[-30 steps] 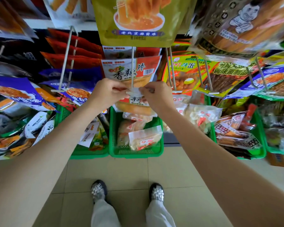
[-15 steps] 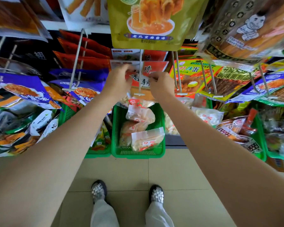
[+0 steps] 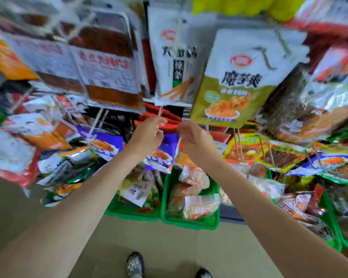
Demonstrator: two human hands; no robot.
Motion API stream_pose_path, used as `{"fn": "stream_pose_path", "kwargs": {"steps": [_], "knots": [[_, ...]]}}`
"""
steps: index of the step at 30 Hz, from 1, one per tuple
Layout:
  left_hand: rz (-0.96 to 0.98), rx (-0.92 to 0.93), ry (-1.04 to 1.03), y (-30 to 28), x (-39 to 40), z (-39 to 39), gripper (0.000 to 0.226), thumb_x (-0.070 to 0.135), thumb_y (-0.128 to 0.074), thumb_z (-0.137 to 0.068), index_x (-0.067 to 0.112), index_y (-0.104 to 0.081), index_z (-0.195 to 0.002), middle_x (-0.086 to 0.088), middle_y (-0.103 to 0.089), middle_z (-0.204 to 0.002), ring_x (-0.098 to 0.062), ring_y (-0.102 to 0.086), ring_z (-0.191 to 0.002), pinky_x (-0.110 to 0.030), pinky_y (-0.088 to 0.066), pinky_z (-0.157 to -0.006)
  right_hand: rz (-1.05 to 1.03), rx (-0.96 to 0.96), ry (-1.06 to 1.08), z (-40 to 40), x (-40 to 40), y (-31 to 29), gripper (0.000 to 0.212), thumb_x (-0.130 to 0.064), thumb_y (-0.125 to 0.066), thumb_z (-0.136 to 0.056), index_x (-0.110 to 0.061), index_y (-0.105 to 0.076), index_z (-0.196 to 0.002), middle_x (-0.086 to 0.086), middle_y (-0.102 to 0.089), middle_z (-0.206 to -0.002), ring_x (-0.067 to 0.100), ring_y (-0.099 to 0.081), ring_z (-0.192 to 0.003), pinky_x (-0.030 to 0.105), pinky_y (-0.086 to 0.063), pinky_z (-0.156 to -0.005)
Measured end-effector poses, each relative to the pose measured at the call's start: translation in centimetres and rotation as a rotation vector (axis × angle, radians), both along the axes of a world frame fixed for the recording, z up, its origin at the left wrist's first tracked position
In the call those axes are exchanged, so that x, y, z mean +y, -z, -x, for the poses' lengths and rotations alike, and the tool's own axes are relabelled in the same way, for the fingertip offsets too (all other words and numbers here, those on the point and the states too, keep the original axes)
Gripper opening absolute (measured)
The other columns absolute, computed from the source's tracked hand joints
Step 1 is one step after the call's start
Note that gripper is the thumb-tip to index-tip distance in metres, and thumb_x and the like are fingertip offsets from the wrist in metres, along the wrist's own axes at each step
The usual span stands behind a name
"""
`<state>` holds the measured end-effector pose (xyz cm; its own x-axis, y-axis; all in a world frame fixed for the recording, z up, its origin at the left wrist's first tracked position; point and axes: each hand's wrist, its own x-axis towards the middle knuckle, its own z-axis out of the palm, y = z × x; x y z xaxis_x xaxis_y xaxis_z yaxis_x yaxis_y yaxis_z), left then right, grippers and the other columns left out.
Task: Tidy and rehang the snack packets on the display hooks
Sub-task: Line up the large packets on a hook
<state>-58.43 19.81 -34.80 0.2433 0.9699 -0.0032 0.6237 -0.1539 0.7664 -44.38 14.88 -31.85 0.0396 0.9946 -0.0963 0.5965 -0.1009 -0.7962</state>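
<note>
The snack packets hang in crowded rows on metal display hooks, and the picture is smeared by motion, so fine detail is hard to read. In the upper middle hang a white packet [image 3: 176,63] with orange sticks printed on it and, just beside it on the right, a white and olive-green packet [image 3: 235,81] showing a bowl of food. Below them, red packets [image 3: 165,117] hang at the back and purple packets [image 3: 161,155] lower down. The left hand [image 3: 147,137] is raised to a thin metal hook [image 3: 159,114] that comes down from under the white packet; its thumb and fingers seem to pinch the wire, though the blur leaves this uncertain. The right hand [image 3: 195,139] is close beside it, apart from the hook, fingers loosely spread and holding nothing. Under the hands stands a green basket [image 3: 189,222] with clear bagged snacks, and a second green basket [image 3: 133,212] lies just to its left. More hooks [image 3: 238,145] with yellow and green packets extend to the right. At the bottom, a tiled floor [image 3: 169,247] and the person's shoes [image 3: 135,264] are visible.
</note>
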Motion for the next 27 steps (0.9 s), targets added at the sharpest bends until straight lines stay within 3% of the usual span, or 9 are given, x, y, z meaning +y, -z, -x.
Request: {"fn": "stream_pose_path", "kwargs": {"steps": [4,9,11,14,18,20,24,26,27], "knots": [[-0.103,0.009,-0.043,-5.7,2.2,5.4,0.032,-0.007,-0.053,-0.083,0.0,-0.056,-0.114,-0.017,-0.063,-0.11,-0.028,-0.061,-0.098,-0.026,-0.043,-0.083,-0.023,0.005,-0.033,5.8,3.3,-4.7,0.038,0.0,-0.043,-0.088,-0.004,-0.047,-0.125,0.016,-0.063,-0.111,0.027,-0.059,-0.105,0.035,-0.043,-0.09],[-0.145,0.054,-0.014,-9.3,3.2,11.9,0.036,-0.007,-0.05,-0.084,-0.001,-0.052,-0.119,-0.015,-0.063,-0.111,-0.027,-0.059,-0.102,-0.03,-0.043,-0.087,-0.046,0.059,0.073,10.4,8.6,-8.8,0.062,0.001,-0.054,-0.084,-0.002,-0.027,-0.14,0.017,-0.048,-0.136,0.029,-0.046,-0.126,0.027,-0.031,-0.098],[-0.152,0.09,0.006,-10.2,3.1,14.0,0.036,-0.005,-0.05,-0.085,0.002,-0.052,-0.12,-0.012,-0.062,-0.11,-0.02,-0.058,-0.088,-0.022,-0.039,-0.08,-0.032,0.14,0.138,12.0,10.7,-9.7,0.065,-0.002,-0.058,-0.083,-0.003,-0.028,-0.14,0.017,-0.046,-0.137,0.031,-0.047,-0.124,0.034,-0.038,-0.101],[-0.178,0.11,0.041,-11.3,2.9,16.8,0.033,-0.003,-0.049,-0.086,0.005,-0.053,-0.118,-0.009,-0.061,-0.11,-0.007,-0.043,-0.069,-0.014,-0.03,-0.069,-0.039,0.214,0.265,13.7,12.4,-10.6,0.044,-0.006,-0.06,-0.082,-0.004,-0.047,-0.124,0.01,-0.057,-0.116,0.023,-0.055,-0.097,0.027,-0.042,-0.076],[-0.166,0.115,0.061,-13.2,2.7,19.5,0.033,0.0,-0.047,-0.088,0.012,-0.052,-0.119,0.0,-0.059,-0.107,-0.012,-0.056,-0.087,-0.019,-0.039,-0.077,-0.088,0.262,0.495,14.6,12.4,-11.8,0.025,-0.014,-0.064,-0.08,-0.012,-0.053,-0.102,0.012,-0.057,-0.115,0.027,-0.06,-0.093,0.039,-0.052,-0.083],[-0.196,0.064,0.045,-14.5,2.3,20.3,0.029,-0.002,-0.047,-0.088,0.011,-0.058,-0.111,0.001,-0.061,-0.098,-0.015,-0.061,-0.084,-0.027,-0.048,-0.079,-0.157,0.291,0.513,15.4,11.6,-13.3,0.021,-0.019,-0.065,-0.082,-0.012,-0.051,-0.096,0.011,-0.058,-0.106,0.024,-0.058,-0.084,0.033,-0.051,-0.072],[-0.449,-0.049,-0.158,-18.3,1.2,22.1,0.022,-0.002,-0.047,-0.087,0.008,-0.067,-0.089,-0.002,-0.066,-0.074,-0.015,-0.063,-0.062,-0.013,-0.045,-0.053,-0.442,0.345,0.387,17.0,9.4,-18.2,0.004,-0.02,-0.052,-0.092,-0.017,-0.051,-0.088,-0.004,-0.055,-0.082,0.014,-0.056,-0.079,0.02,-0.045,-0.069],[-0.593,-0.075,-0.252,-20.5,0.9,22.8,0.022,-0.001,-0.048,-0.086,0.009,-0.068,-0.083,-0.003,-0.065,-0.069,-0.016,-0.06,-0.056,-0.018,-0.044,-0.048,-0.518,0.289,0.344,17.3,9.3,-20.6,0.007,-0.022,-0.05,-0.093,-0.017,-0.051,-0.088,0.003,-0.058,-0.09,0.011,-0.054,-0.077,0.019,-0.047,-0.072],[-0.648,-0.096,-0.271,-21.6,0.8,23.0,0.022,-0.001,-0.047,-0.086,0.009,-0.067,-0.083,-0.003,-0.065,-0.071,-0.017,-0.06,-0.058,-0.024,-0.047,-0.051,-0.52,0.291,0.358,17.2,9.4,-21.5,0.008,-0.023,-0.05,-0.092,-0.016,-0.052,-0.089,0.009,-0.06,-0.098,0.015,-0.056,-0.081,0.026,-0.05,-0.077]]}}
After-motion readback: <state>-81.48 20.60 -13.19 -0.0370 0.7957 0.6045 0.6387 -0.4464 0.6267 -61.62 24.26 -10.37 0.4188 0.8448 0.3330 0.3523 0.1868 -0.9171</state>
